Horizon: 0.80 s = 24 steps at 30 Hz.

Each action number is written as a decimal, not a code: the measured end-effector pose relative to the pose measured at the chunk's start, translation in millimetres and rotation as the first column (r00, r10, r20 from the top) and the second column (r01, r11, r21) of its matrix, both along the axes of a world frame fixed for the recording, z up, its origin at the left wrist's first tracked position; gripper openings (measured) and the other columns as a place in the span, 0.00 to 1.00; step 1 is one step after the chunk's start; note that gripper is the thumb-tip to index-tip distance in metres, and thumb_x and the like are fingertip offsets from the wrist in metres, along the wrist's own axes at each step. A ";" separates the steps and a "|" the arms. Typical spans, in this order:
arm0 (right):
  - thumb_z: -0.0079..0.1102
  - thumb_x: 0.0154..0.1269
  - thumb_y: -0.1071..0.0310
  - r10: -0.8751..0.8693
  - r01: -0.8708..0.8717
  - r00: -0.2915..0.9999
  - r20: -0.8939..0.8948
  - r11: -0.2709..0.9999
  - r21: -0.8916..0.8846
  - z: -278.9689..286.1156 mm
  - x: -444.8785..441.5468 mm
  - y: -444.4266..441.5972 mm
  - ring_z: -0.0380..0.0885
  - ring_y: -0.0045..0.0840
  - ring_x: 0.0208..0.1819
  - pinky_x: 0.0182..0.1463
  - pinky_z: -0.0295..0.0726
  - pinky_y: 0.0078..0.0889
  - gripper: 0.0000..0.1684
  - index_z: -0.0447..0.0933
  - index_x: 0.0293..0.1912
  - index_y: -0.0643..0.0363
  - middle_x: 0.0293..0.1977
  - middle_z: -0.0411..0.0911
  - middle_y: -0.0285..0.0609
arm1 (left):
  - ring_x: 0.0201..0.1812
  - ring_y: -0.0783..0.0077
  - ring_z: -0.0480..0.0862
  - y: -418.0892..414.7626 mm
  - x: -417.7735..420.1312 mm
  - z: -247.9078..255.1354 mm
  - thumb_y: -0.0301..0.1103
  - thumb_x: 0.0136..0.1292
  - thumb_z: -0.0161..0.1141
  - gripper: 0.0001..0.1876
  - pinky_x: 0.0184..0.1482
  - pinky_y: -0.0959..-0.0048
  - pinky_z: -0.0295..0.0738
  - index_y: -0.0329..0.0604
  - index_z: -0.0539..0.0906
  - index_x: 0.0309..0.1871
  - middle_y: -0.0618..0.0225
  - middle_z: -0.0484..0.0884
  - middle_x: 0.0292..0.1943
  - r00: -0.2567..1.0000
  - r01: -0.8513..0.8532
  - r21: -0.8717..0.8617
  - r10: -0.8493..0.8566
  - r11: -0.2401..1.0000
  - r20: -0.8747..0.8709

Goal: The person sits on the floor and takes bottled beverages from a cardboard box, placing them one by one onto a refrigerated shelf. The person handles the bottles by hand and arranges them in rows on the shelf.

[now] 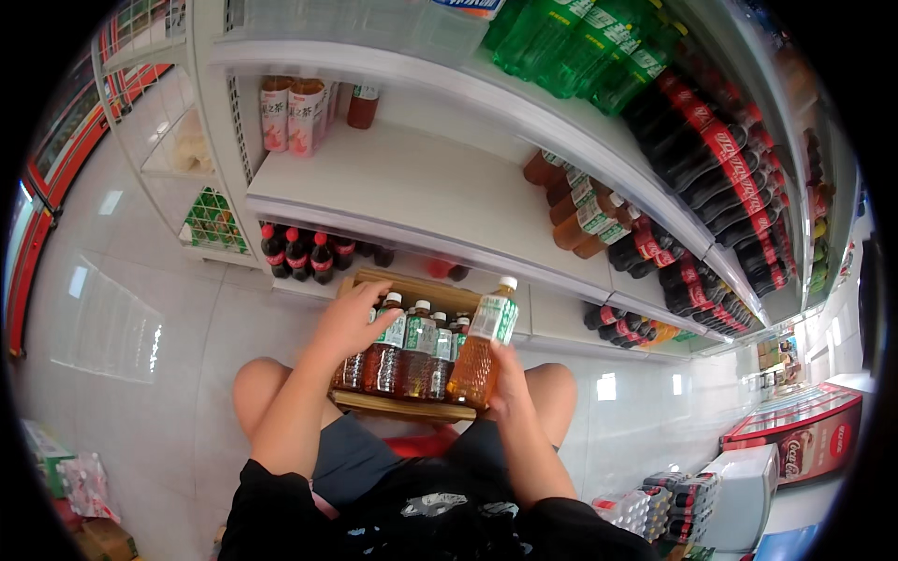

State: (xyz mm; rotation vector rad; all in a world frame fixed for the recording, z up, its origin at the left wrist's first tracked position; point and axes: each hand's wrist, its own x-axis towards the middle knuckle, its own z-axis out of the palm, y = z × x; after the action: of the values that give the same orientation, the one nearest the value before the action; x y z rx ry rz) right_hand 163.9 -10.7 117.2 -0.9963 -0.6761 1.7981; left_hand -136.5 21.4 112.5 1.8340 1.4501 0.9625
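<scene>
Between my knees stands an open cardboard carton (403, 405) packed with bottles of amber tea (419, 343) that have white caps and green-and-white labels. My right hand (511, 384) grips one tea bottle (484, 343) around its lower body, tilted slightly at the carton's right end. Over the carton's left end reaches my left hand (354, 321), thumb and fingers apart around the top of a bottle there. Whether it grips that bottle is hidden from me.
Ahead, a white shelf (393, 168) carries pink-and-white cartons or bottles (303, 118) at left and tea bottles (586, 203) at right. Small cola bottles (296, 254) stand below. Green soda bottles (579, 45) fill the upper shelf. Shrink-wrapped drinks packs (673, 501) sit behind at right.
</scene>
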 end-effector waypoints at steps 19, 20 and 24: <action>0.68 0.72 0.68 0.045 -0.102 0.982 0.186 0.944 0.314 43.2 -112.6 68.4 0.77 0.30 0.61 0.67 0.76 0.39 0.33 0.65 0.70 0.64 0.59 0.77 0.44 | 0.66 0.53 0.78 -15.7 19.5 18.4 0.42 0.54 0.80 0.51 0.67 0.60 0.74 0.37 0.63 0.77 0.48 0.74 0.68 0.923 0.052 -0.108 -0.006 0.993 0.386; 0.69 0.71 0.68 0.073 -0.130 0.979 0.193 0.944 0.303 43.8 -112.5 76.9 0.77 0.31 0.61 0.67 0.76 0.39 0.33 0.65 0.69 0.64 0.60 0.77 0.44 | 0.67 0.51 0.78 -14.4 16.7 20.9 0.43 0.55 0.79 0.50 0.68 0.59 0.74 0.36 0.63 0.77 0.48 0.74 0.68 0.917 0.030 -0.100 0.012 0.995 0.398; 0.70 0.70 0.69 0.134 -0.216 0.965 0.225 0.896 0.389 51.6 -130.8 115.1 0.77 0.33 0.63 0.68 0.76 0.41 0.34 0.66 0.69 0.65 0.60 0.78 0.45 | 0.66 0.48 0.78 -6.7 -0.2 18.5 0.44 0.60 0.76 0.46 0.66 0.59 0.75 0.36 0.63 0.76 0.47 0.72 0.69 0.943 -0.154 0.071 0.125 0.985 0.310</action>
State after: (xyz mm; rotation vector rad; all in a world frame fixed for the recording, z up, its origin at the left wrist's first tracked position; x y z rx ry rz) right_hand 33.1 104.5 168.8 -0.8451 -1.2460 1.6236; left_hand -136.6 14.8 130.9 1.5755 1.3749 1.3407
